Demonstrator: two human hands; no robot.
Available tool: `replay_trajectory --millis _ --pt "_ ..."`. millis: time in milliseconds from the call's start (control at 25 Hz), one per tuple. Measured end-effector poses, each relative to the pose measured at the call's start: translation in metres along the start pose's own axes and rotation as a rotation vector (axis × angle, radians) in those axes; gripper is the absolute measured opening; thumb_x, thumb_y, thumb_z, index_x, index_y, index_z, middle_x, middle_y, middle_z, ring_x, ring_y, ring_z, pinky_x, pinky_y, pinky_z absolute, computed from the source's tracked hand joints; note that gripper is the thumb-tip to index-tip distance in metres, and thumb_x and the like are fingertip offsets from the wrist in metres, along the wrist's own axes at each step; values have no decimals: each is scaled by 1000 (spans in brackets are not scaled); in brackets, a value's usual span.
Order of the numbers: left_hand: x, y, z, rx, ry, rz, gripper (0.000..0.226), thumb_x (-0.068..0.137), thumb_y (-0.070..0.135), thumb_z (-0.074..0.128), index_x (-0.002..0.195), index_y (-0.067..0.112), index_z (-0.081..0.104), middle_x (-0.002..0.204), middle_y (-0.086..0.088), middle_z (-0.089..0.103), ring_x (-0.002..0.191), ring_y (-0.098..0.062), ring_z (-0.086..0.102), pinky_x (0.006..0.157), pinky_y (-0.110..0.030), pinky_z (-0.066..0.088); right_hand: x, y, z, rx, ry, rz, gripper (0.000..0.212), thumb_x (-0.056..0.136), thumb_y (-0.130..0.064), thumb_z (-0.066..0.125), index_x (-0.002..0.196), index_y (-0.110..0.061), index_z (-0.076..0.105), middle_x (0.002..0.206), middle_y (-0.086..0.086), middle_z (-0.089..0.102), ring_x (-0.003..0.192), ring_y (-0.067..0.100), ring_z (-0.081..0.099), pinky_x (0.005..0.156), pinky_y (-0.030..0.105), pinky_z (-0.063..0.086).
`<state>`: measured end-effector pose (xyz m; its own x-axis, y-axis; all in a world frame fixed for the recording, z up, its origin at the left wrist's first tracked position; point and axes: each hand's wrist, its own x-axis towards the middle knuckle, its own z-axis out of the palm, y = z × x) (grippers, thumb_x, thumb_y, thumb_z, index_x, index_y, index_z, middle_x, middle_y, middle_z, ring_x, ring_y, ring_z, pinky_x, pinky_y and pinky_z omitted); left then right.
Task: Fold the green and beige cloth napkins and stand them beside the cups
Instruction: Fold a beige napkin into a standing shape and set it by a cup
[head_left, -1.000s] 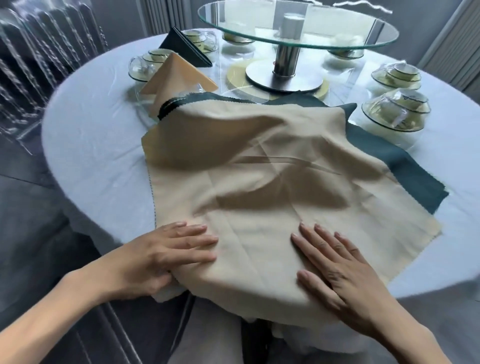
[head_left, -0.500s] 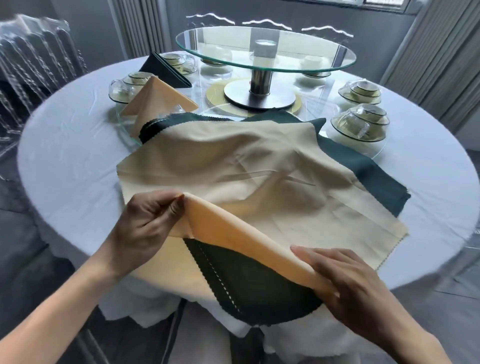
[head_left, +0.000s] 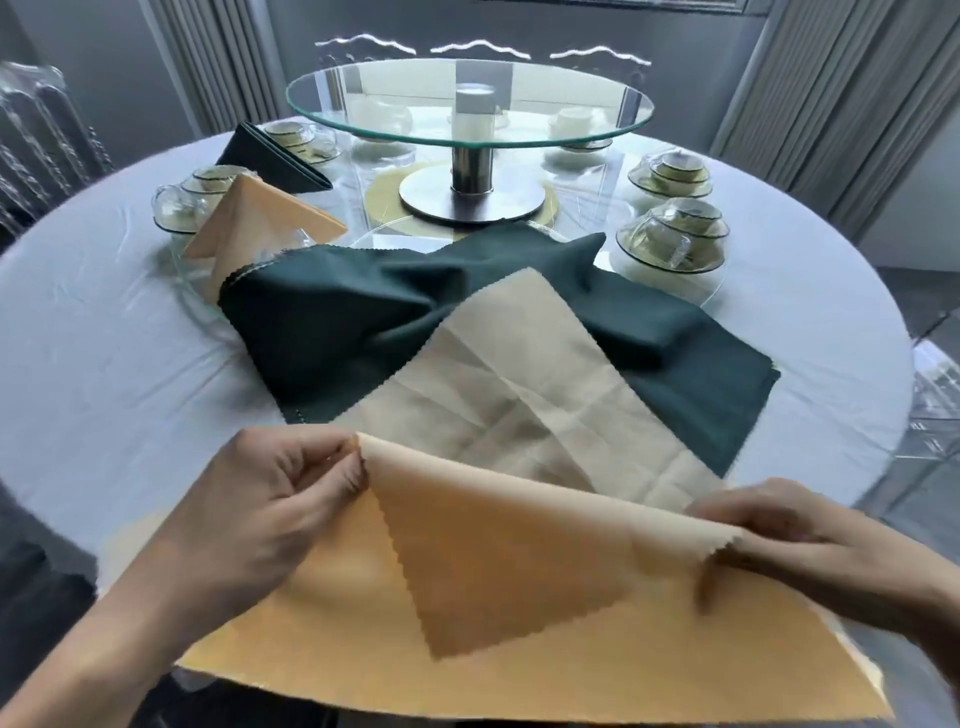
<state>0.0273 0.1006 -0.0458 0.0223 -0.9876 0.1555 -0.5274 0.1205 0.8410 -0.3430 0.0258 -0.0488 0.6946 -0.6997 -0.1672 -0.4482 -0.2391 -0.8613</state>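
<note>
Nearest the camera, the left hand (head_left: 270, 514) pinches a fold of the beige napkin (head_left: 519, 519) between thumb and curled fingers, and the right hand (head_left: 810, 545) grips the same raised fold further along, fingers curled round the cloth near its zigzag-cut edge. Between the two hands the fabric is lifted into a soft ridge, with one pointed corner hanging towards the person and the rest of the cloth running away over the table (head_left: 104, 338), its near part draped past the table's edge. This napkin looks light and limp, with no stiffness of its own: it sags wherever it is not held, and shows faint crease lines across its far half. It should be taken at corners or along an edge with both hands and kept taut, since a single grip would likely let it slump and lose the fold. Under its far part lies the green napkin (head_left: 363, 317), rumpled and unfolded, touching the beige one. Beyond that, on the left, a folded beige napkin (head_left: 260, 218) stands in a peak just beside a glass cup (head_left: 179, 208), and a folded green napkin (head_left: 270, 161) stands further back by more cups. On the right, stacked cups (head_left: 670, 239) have no napkin beside them. A glass turntable (head_left: 467, 104) stands at the centre.
</note>
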Motion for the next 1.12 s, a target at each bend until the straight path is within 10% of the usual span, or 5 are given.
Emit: replay_trajectory --millis 200,480,680,1120 --pt "75 -52 44 451 14 -57 53 90 57 51 60 14 49 51 2 45 55 -18 49 52 -33 31 57 26 11 -398 366 359 34 92 -47 58 71 -21 64 61 -9 68 61 15 63 67 37 54" --pt "72 -76 67 535 192 74 41 92 54 45 73 21 61 74 6 57 74 -22 55 63 -34 39 58 38 52 -520 695 310 18 82 -47 67 85 -31 60 83 -12 58 81 18 56 75 38 48" --pt "93 -84 74 595 213 317 43 92 50 48 76 17 70 104 -3 60 88 -27 54 76 -42 47 62 43 55 -564 725 399 19 83 -46 66 81 -28 60 104 -11 48 96 22 46 84 39 42" --pt "110 -71 84 506 170 258 22 90 36 70 81 17 63 79 5 56 72 -21 57 63 -33 46 51 31 38 -121 725 408 31 74 -47 77 87 -30 53 73 -8 58 69 10 54 70 33 44"
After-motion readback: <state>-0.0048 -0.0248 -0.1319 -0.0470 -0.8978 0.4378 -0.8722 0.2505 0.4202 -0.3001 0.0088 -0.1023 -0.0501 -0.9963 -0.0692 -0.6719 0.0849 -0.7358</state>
